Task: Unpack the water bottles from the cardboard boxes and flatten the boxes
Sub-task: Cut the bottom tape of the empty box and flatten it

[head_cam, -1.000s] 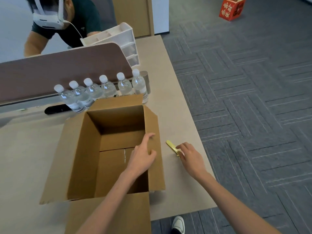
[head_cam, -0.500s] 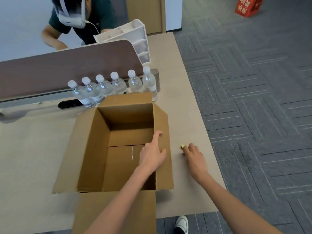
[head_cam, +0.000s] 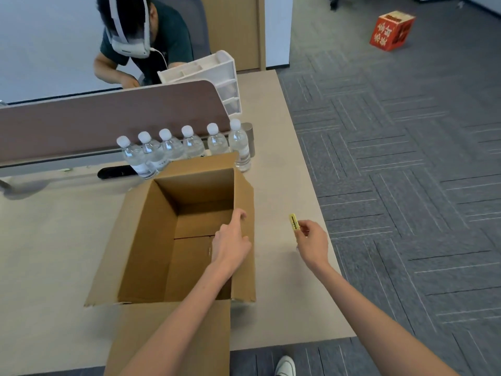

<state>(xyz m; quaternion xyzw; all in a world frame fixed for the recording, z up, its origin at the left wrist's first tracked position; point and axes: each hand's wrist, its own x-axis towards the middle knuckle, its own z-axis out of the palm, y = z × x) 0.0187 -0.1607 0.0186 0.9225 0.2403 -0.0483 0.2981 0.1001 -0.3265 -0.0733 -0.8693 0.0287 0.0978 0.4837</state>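
Grey carpet with line patterns on the right, tan table (head_cam: 284, 185) on the left. On the table, near the front edge, a big cardboard box (head_cam: 146, 240), open at the top, flaps folded outward, brown bottom showing inside. Just behind the box, six water bottles (head_cam: 192, 145) with white caps, standing up in a close row in front of a brown divider (head_cam: 108, 118). Beside the last bottle on the right, a small grey can (head_cam: 250, 137). Left of the bottles, a flat black thing (head_cam: 116, 172), too hard to tell what. At the far end of the divider, a white drawer rack (head_cam: 217, 74). Behind the divider, another person (head_cam: 162, 42) in a dark shirt with a white headset on. Far off on the carpet, a red box (head_cam: 391, 31). Down below the front edge of the table, the tip of a white shoe (head_cam: 284, 366).

Left hand (head_cam: 230, 245): sits on the top edge of the box's right wall. Thumb on the outer side, pointer finger stretched out along the edge, other fingers bent down on the inner side, clamped on the wall.

Right hand (head_cam: 313, 244): off to the right of the box, apart from it, above the table. Fingers curled, pinching a small yellow cutter (head_cam: 294, 222) by its near end, the rest sticking out past the fingertips.
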